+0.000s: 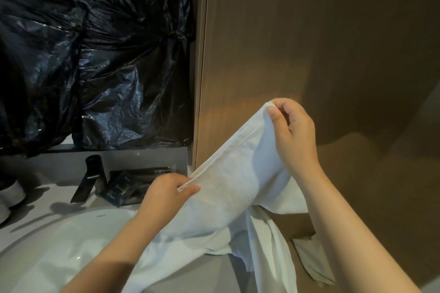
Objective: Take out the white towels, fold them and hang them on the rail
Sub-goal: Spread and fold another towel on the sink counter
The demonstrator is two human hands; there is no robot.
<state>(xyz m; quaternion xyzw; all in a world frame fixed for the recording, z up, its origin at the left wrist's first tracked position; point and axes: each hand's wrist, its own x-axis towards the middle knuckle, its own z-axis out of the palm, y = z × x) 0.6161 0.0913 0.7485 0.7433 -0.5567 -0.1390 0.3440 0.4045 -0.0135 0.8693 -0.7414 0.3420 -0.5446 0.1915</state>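
both hands on one white towel (228, 188), held up over the right side of a white sink basin (47, 252). right hand (292, 135) is raised higher, thumb + forefinger pinching the towel's top corner, other fingers curled loose. left hand (166, 190) is lower and to the left, thumb on top, fingers under, pinching the hemmed edge. that edge runs taut on a diagonal between the 2 hands, low left to high right. rest of towel hangs down bunched btwn the forearms, lower part draping past the basin rim toward frame bottom. another bit of white cloth (312, 261) shows lower right behind the right forearm, can't tell if same towel or a separate one. bg: brown wood-look panel (309, 43) fills the right side, crinkled black plastic sheet (95, 54) upper left. dark faucet (91, 178) stands behind the basin, dark sachets (121, 191) just beside it on the counter. white rounded objs (12, 195) at far left edge, unclear what.
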